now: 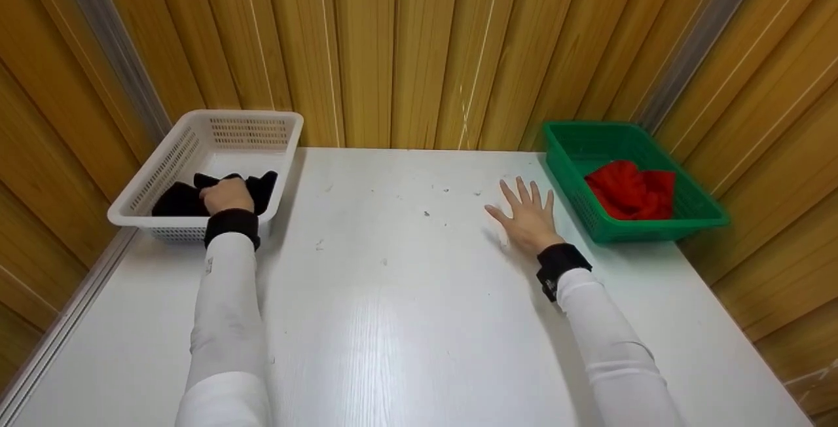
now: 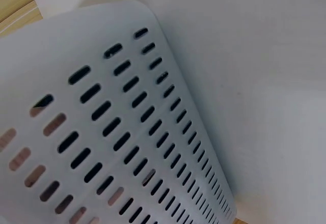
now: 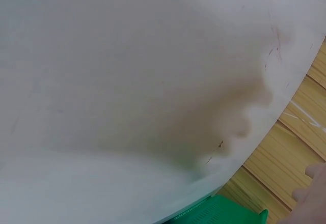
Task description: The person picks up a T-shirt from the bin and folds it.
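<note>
My left hand reaches over the near rim of a white plastic basket and grips a bunched black cloth inside it. Slotted basket wall fills much of the left wrist view, with skin and dark fabric showing through the slots. The right hand is held over the white table with its fingers spread, and nothing is in it. It is just left of a green plastic basket, where a crumpled red cloth lies. Only some fingers appear in the right wrist view.
A white tabletop lies between the two baskets, with small marks on its surface. Wood-look panelling rises behind it and along both sides. The baskets stand at the far left and far right.
</note>
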### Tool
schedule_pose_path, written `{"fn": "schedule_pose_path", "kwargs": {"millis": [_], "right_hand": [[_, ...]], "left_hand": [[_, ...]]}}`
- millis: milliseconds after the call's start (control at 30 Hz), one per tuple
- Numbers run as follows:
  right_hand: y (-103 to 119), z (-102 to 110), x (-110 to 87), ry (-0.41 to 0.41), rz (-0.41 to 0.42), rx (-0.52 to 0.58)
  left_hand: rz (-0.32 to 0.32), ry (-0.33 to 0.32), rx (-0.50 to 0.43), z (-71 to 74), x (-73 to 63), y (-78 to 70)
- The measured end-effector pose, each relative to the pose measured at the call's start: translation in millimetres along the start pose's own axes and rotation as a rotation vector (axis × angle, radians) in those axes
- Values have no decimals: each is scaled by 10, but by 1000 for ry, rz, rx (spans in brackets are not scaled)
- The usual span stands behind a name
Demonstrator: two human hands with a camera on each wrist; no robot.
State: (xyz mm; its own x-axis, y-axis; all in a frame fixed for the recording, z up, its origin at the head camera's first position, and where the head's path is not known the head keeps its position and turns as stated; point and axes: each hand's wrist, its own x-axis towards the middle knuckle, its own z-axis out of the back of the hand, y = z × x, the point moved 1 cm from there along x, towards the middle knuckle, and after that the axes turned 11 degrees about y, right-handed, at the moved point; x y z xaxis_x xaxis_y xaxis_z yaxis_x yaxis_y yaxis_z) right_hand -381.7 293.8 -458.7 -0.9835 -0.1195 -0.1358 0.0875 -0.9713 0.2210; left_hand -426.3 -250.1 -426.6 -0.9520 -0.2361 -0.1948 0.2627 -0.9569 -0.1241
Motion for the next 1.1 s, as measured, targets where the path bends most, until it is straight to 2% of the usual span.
{"fn": "schedule_pose_path", "kwargs": {"millis": [200,533,700,900,967,1100], "right_hand": [[12,17,20,9,-1,-1],[43,31,70,-6,16,-11],[23,33,83,-6,12,-10],[28,38,125,-4,25,-1],[24,35,137,-1,27,5],[20,52,131,-3,27,13]], "left_hand": [[-8,-107,-21,67,-26,61],[-74,-204,-140,320,-163,168],[-137,-292,-180,523,-280,145],[-202,-325,-291,778,-450,119],[-232,-344,-335,854,-502,82],[-310,-431,-406,989,-580,-51]]}}
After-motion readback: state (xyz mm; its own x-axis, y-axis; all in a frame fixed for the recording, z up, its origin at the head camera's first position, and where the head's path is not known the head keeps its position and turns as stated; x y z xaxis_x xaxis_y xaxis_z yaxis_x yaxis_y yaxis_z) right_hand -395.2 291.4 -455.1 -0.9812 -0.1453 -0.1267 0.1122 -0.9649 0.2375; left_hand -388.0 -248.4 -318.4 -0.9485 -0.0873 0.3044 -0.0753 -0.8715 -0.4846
